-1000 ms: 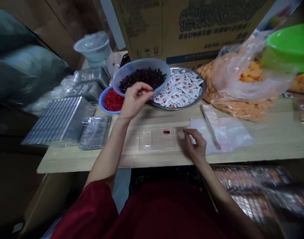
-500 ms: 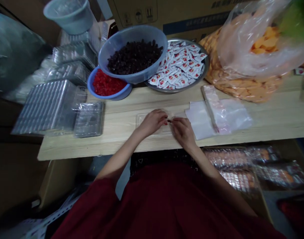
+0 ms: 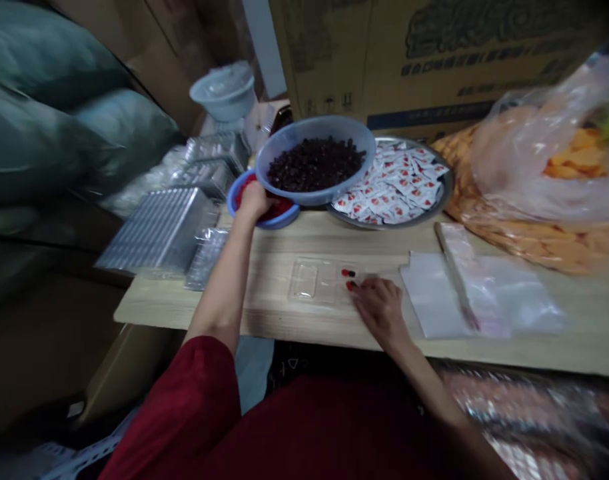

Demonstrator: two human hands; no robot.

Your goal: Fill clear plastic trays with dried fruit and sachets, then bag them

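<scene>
My left hand (image 3: 254, 199) reaches into a small blue bowl (image 3: 283, 219) of red, fruit-like pieces (image 3: 274, 208). Its fingertips are hidden among them. A clear plastic tray (image 3: 297, 293) with moulded compartments lies on the table, and my right hand (image 3: 379, 303) rests at its right end. The fingers of that hand are closed together, with the tips at a small dark piece (image 3: 354, 285) beside a red one (image 3: 349, 286). Just above, another red and dark pair (image 3: 348, 273) lies in the tray.
Behind the tray stand a larger bowl (image 3: 264, 170) of dark pieces and a metal dish (image 3: 447, 193) of printed sachets. Stacked clear trays (image 3: 154, 230) are at left, white plastic sleeves (image 3: 429, 300) at right. A big bag of orange pieces (image 3: 544, 220) sits at back right.
My left hand has left the tray and moved to the bowl of red pieces. My right hand stays by the tray, where small pieces now show. The view has shifted.
</scene>
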